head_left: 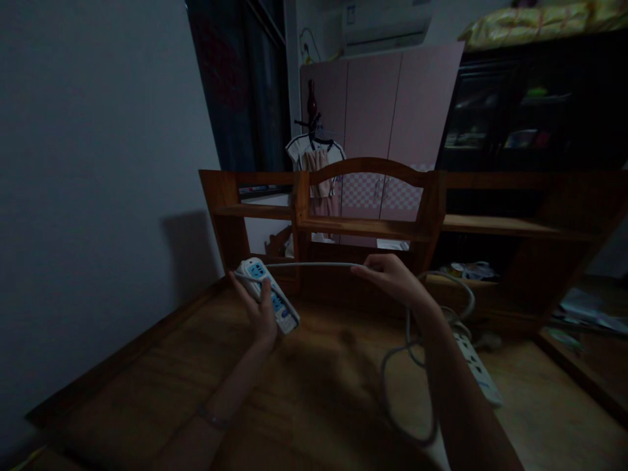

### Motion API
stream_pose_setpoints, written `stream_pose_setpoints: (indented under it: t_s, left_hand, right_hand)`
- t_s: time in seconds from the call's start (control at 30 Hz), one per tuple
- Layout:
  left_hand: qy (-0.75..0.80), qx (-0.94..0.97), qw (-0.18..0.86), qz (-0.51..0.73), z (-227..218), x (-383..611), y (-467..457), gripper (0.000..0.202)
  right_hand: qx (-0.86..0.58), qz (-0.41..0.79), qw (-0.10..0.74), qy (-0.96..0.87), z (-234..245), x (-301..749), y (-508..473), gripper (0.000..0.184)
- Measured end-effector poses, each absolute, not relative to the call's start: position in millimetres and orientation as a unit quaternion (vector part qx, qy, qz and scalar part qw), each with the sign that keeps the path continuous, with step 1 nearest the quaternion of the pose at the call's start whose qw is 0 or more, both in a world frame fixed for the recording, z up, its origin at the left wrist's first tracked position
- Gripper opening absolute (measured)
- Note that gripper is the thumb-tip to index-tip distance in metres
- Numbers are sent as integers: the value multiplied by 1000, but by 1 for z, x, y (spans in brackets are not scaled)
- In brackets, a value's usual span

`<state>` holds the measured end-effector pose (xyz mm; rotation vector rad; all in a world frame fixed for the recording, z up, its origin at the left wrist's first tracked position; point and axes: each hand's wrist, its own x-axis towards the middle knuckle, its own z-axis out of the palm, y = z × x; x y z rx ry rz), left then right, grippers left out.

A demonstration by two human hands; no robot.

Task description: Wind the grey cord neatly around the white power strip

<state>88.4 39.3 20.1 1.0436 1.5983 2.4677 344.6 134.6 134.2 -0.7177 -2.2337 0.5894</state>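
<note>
power strip (277, 303) | long axis: upper left to lower right

The person's 2 hands (258, 315) (392, 278) and 1 bracelet (213, 417) appear with 2 power strips (279, 304) (475, 366) (1 blue-faced, 1 pale), 1 wooden shelf unit (370, 227), 1 pink wardrobe (373, 108) and 1 air conditioner (385, 31).

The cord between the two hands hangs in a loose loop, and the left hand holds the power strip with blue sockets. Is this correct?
Not quite. In the head view, the cord between the left hand and the right hand runs nearly straight. The left hand does hold the power strip with blue sockets.
</note>
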Motion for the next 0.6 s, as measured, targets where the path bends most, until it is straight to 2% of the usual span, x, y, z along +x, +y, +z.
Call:
stream_pose_setpoints:
  t_s: [0.17, 0.37, 0.47, 0.6]
  left_hand:
    - [525, 354, 3, 774, 16, 98, 41, 77]
    - [523, 395, 30, 754, 11, 108, 43, 78]
    - [518, 423, 45, 742, 5, 112, 47, 78]
    - [511, 421, 84, 744, -6, 110, 53, 78]
  right_hand:
    - [-267, 247, 441, -821, 140, 334, 125, 37]
    - [-115, 519, 481, -697, 144, 308, 95, 32]
    - [-53, 607, 463, -644, 141, 300, 95, 33]
    - [-127, 640, 359, -668, 119, 294, 118, 43]
